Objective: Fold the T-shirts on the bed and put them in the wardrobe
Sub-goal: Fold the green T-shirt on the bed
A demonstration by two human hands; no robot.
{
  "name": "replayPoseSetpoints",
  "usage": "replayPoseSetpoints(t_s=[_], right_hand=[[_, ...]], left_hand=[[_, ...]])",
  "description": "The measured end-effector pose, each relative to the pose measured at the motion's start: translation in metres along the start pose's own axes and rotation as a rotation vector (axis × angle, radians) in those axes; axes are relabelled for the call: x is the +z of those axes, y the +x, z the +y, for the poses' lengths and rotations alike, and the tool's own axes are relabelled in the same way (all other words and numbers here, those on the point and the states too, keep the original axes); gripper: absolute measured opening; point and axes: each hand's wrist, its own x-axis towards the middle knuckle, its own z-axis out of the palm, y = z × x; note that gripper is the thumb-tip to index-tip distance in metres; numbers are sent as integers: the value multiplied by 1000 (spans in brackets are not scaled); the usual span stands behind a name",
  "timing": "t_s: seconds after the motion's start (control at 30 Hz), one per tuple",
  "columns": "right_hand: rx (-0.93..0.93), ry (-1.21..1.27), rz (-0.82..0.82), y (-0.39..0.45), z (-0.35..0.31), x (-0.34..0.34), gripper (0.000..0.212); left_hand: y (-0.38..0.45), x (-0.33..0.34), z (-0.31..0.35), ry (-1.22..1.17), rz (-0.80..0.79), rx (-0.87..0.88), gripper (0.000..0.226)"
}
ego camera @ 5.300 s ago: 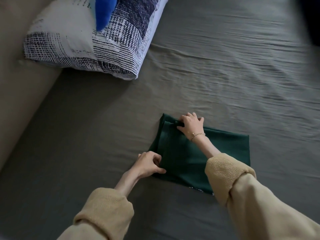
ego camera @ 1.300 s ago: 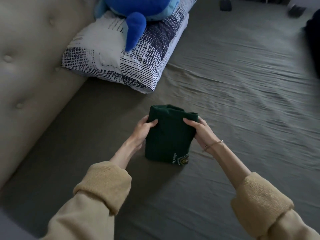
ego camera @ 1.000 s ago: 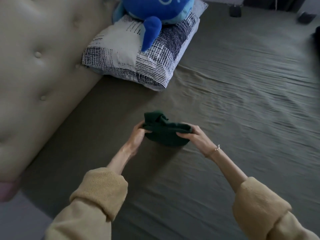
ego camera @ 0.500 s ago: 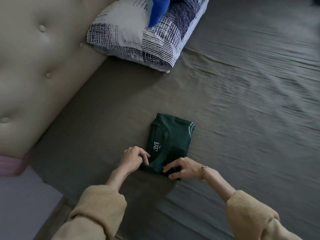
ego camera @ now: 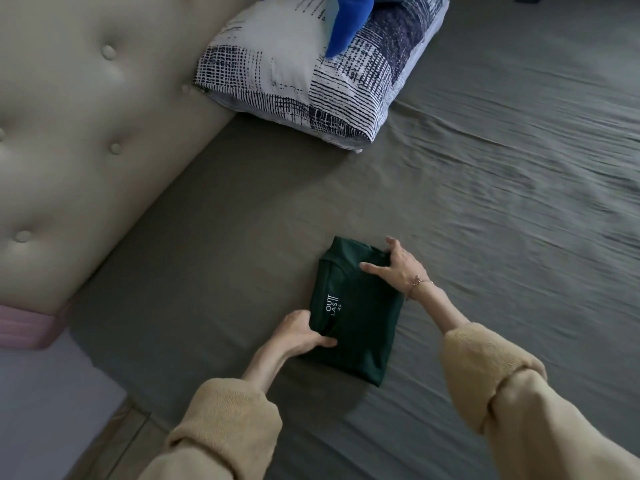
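From my feed, the dark green T-shirt (ego camera: 360, 317) lay folded into a compact rectangle on the bed (ego camera: 485, 209), flat on the olive-grey sheet, towards the near middle of the view. White lettering reading "OUT LAST" with a small size mark showed on its upper face, near the collar.

I saw the left hand (ego camera: 299, 336) at the shirt's near-left edge. Its thumb lay on top of the fabric and its fingers were tucked under the edge, so it was clamped on the folded bundle there. The right hand (ego camera: 398, 263) sat at the far-right corner of the shirt, thumb stretched across the top surface, fingers curled over the far edge and gripping that corner. A thin bracelet (ego camera: 417, 282) circled its wrist. The shirt therefore lay between the two hands, held at opposite corners. I could not tell whether it was fully resting on the sheet or slightly lifted.

Both forearms came in from the near edge, wearing tan knitted sleeves (ego camera: 225, 420) pushed back from the wrists.

Far and to the left, a patterned pillow (ego camera: 294, 74) in white and navy rested against the cream tufted headboard (ego camera: 79, 133), well apart from the shirt. A limb of a blue plush toy (ego camera: 346, 26) hung over the pillow. A pink strip (ego camera: 27, 327) showed at the left edge, below the headboard.
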Motion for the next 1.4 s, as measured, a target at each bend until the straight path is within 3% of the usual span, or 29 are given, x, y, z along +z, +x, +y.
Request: replayPoseSetpoints(t_s=[0.1,0.2,0.3,0.47,0.7,0.87,0.93,1.03,1.17,1.4], right_hand=[[-4,-176,-31,18,-10,4,84],[-98,-119,-93,24,-21,11,56],[-197,-77,-141,21,-39,25,49],[-299,88,-225,16,-104,59,40],[-382,109,-260,12,-193,117,39],[-337,124,-205,14,-210,145,33],[-310,109,-167,16,-207,147,34],[-298,116,-122,17,-200,145,36],[-267,143,-121,21,-184,127,32],[-124,169,-84,11,-110,51,29]], left_hand=[[0,-7,-8,-140,-73,39,46],[-7,-23,-22,-250,-167,68,38],[-15,-41,-45,-270,-195,94,29],[-38,-83,-106,-498,-64,-12,22],[-64,-116,-190,-757,282,-179,13],[-57,-111,-214,-538,511,-290,58],[-54,-104,-209,-499,564,-358,65],[-50,-97,-196,-436,668,-440,54],[-40,-95,-169,-111,824,-477,33],[-9,-78,-60,145,786,-133,26]])
